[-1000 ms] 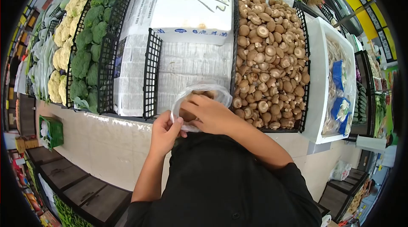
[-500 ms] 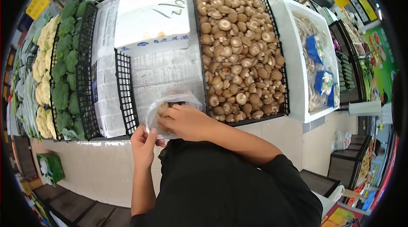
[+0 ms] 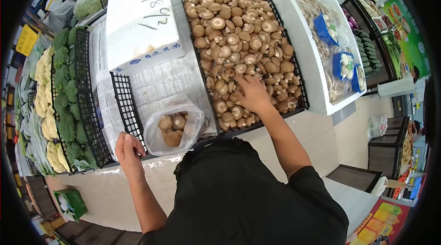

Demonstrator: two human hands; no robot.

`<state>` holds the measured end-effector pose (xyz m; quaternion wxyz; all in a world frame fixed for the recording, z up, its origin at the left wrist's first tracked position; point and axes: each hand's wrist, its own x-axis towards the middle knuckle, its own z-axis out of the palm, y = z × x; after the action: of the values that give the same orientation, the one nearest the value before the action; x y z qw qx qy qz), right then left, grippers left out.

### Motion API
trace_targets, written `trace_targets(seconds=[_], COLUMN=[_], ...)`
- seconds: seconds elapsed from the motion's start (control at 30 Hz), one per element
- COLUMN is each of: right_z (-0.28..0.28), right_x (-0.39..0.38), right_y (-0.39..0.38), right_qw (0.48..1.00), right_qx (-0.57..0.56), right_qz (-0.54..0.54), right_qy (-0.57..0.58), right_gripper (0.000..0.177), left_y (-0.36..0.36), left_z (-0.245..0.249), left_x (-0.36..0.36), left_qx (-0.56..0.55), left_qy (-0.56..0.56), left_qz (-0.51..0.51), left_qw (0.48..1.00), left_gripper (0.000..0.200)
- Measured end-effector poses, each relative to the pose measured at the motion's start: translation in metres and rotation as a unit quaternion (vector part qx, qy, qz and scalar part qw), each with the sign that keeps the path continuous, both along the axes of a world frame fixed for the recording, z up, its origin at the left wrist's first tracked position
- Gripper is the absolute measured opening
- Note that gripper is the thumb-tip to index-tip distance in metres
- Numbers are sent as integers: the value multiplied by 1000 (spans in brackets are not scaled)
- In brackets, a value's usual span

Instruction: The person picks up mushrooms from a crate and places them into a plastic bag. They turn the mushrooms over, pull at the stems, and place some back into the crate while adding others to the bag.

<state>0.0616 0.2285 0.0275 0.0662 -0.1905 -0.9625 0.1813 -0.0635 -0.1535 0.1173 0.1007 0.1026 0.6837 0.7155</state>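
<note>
My right hand (image 3: 253, 94) reaches into a crate of brown shiitake mushrooms (image 3: 255, 38). Its fingers are apart and touch the caps; none is seen lifted. To the left, an open clear plastic bag (image 3: 192, 130) rests on newspaper lining, with several mushrooms (image 3: 172, 137) inside. My left hand (image 3: 130, 149) is beside the bag, apart from it, near the front corner of a black plastic crate (image 3: 124, 100). Its fingers are curled in, and nothing shows in them.
A white foam box (image 3: 142, 20) with handwritten numbers stands behind the bag. Broccoli (image 3: 65, 93) and cauliflower (image 3: 48, 109) fill crates at left. Right of the mushrooms, another foam box (image 3: 317, 84) holds pale mushrooms and blue packs (image 3: 344, 65). A green bin (image 3: 71, 202) stands on the floor.
My right hand has left the bag and moved right onto the mushroom pile. My left hand has let go of the bag's rim and shifted left. The view has shifted too.
</note>
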Motion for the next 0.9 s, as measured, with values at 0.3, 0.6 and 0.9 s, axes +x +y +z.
trace_targets(seconds=[0.3,0.6,0.9], right_z=[-30,-38,-37], right_x=[-23,-19,-2], right_y=[-8,-7,-9], right_qw=[992,997,999], right_qx=[-1,5,30], right_qz=[-13,-22,23], right_qy=[-129,-69,28], right_gripper=[70,59,51], left_y=[26,21,8], left_z=[8,4,0], left_x=[5,9,6], left_qx=[3,13,1], left_qy=[29,20,25], left_qz=[-44,-36,-15], left_qw=[999,999,1000], left_gripper=[31,29,29])
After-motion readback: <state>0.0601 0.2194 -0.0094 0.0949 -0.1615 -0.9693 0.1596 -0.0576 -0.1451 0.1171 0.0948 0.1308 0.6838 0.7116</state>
